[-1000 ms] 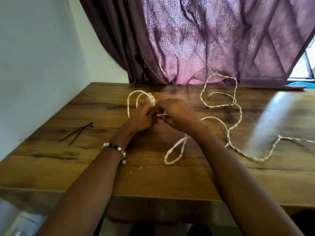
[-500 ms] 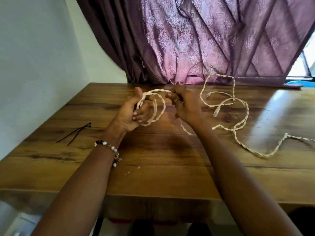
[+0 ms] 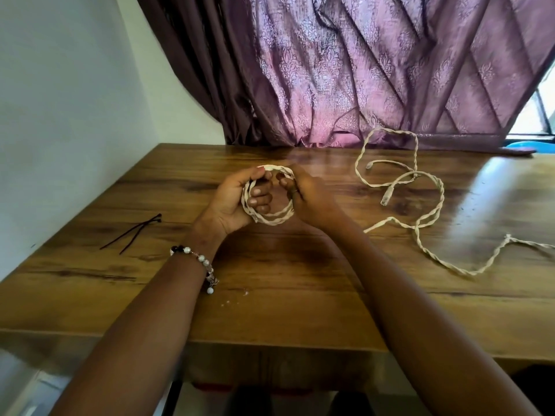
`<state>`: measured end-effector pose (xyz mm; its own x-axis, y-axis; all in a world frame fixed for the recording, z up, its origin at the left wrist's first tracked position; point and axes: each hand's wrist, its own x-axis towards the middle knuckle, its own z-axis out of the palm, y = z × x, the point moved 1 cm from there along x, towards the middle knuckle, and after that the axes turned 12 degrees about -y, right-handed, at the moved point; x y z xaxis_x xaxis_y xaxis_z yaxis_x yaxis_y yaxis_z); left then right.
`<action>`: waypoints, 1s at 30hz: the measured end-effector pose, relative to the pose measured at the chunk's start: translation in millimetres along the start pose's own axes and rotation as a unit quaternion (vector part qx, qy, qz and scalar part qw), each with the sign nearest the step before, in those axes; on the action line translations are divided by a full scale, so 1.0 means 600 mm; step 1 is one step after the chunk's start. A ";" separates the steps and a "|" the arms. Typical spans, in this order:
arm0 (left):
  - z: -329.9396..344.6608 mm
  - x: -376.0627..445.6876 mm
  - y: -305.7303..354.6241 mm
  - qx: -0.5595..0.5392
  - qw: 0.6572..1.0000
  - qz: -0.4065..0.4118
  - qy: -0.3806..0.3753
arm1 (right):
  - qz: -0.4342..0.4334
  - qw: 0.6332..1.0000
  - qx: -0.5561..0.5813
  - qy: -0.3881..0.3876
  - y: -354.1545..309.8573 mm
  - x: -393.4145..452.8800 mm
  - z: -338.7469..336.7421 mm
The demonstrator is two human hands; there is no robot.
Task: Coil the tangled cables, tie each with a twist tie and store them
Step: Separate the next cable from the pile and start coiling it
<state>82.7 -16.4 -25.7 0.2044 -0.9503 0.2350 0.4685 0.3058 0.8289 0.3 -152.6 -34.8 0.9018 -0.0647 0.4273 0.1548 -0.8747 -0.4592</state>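
Bare table (image 3: pixel 270 295) along the near edge. Loose cable (image 3: pixel 432 205) sprawls across the right half toward the far edge; twist ties (image 3: pixel 132 234) lie near the left edge.

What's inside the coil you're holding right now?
Inside the coil, the left hand has its curled fingers through the loop; the right hand grips the far side. Its palm side is hidden.
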 end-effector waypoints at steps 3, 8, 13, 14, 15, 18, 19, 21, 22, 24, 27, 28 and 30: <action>0.010 -0.002 0.000 0.009 1.000 -0.017 0.022 | 0.022 0.997 -0.069 -0.017 0.006 0.000 0.005; 0.001 -0.004 0.008 -0.033 0.999 -0.016 0.035 | 0.025 0.996 0.089 0.000 0.001 -0.005 -0.012; -0.023 -0.013 0.032 -0.121 0.980 0.112 0.108 | 0.035 0.985 0.146 -0.079 0.004 -0.005 -0.018; -0.029 -0.016 0.035 -0.140 0.972 0.139 0.126 | 0.031 0.993 0.028 -0.112 0.008 -0.008 -0.017; -0.036 -0.019 0.039 -0.157 0.963 0.165 0.145 | 0.022 0.984 -0.099 -0.146 0.010 -0.009 -0.015; -0.049 -0.028 0.051 -0.169 0.938 0.223 0.204 | 0.011 0.944 -0.251 -0.215 0.003 -0.021 -0.017; -0.051 -0.030 0.055 -0.154 0.935 0.229 0.223 | 0.000 0.939 -0.264 -0.220 -0.001 -0.024 -0.019; -0.051 -0.028 0.055 -0.116 0.935 0.226 0.248 | -0.050 0.937 -0.301 -0.168 -0.012 -0.026 -0.026; -0.046 -0.024 0.051 -0.094 0.939 0.215 0.252 | -0.087 0.935 -0.321 -0.119 -0.018 -0.024 -0.029; -0.032 -0.012 0.039 -0.026 0.953 0.168 0.251 | -0.163 0.928 -0.332 -0.038 -0.027 -0.019 -0.025; -0.002 0.002 0.017 0.113 0.958 0.085 0.250 | -0.265 0.927 -0.265 0.019 -0.046 -0.010 -0.009; 0.008 0.002 0.011 0.146 0.956 0.078 0.241 | -0.271 0.932 -0.238 0.014 -0.053 -0.007 -0.006; 0.019 0.002 -0.002 0.195 0.958 0.066 0.201 | -0.253 0.947 -0.199 0.009 -0.056 -0.006 -0.006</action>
<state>72.7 -18.5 -20.5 0.5904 -0.7816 0.2015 0.0748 0.3016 0.9505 -9.8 -124.5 -18.0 0.7451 0.4062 0.5290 0.3978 -0.9073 0.1364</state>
